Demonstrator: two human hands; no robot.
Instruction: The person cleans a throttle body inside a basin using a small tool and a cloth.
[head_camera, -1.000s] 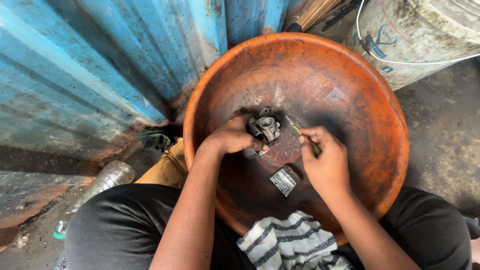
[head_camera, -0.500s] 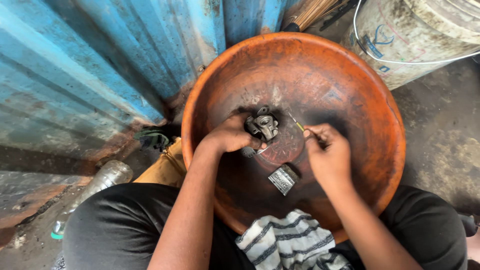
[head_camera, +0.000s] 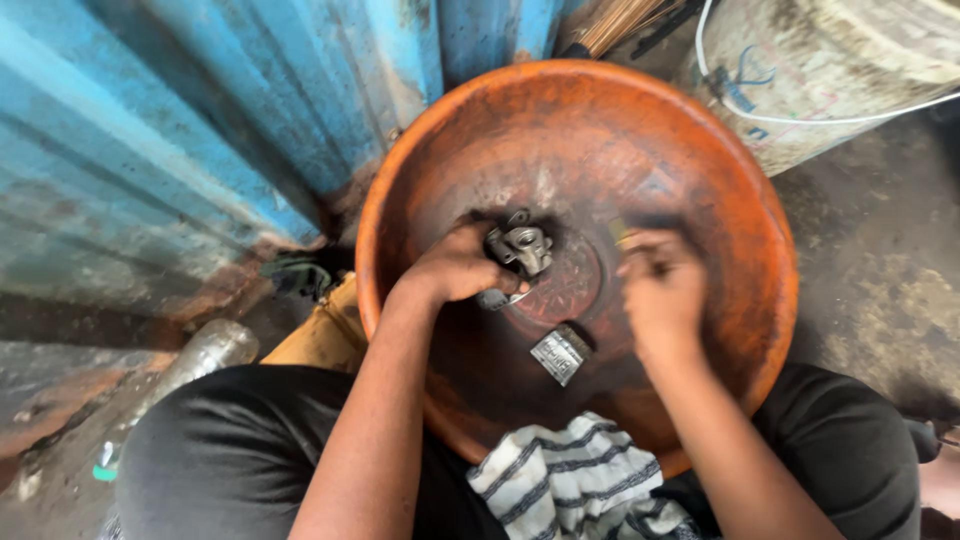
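A big orange basin (head_camera: 740, 200) with a dark, grimy bottom sits between my knees. My left hand (head_camera: 455, 265) grips a small grey metal engine part (head_camera: 520, 245) near the basin's middle. To its right, my right hand (head_camera: 660, 285) is blurred by motion, fingers curled around a thin tool with a yellowish tip (head_camera: 620, 232) that I can barely make out. A small ribbed grey metal piece (head_camera: 560, 353) lies loose on the basin floor below both hands.
A striped white and dark cloth (head_camera: 570, 485) lies over the basin's near rim and my lap. Blue corrugated metal sheeting (head_camera: 200, 130) stands at the left. A dirty white bucket (head_camera: 860, 70) is at top right. An empty plastic bottle (head_camera: 190, 365) lies on the ground at left.
My right hand has shifted slightly up and away from the metal part and is now blurred by quick motion. My left hand keeps its hold on the part.
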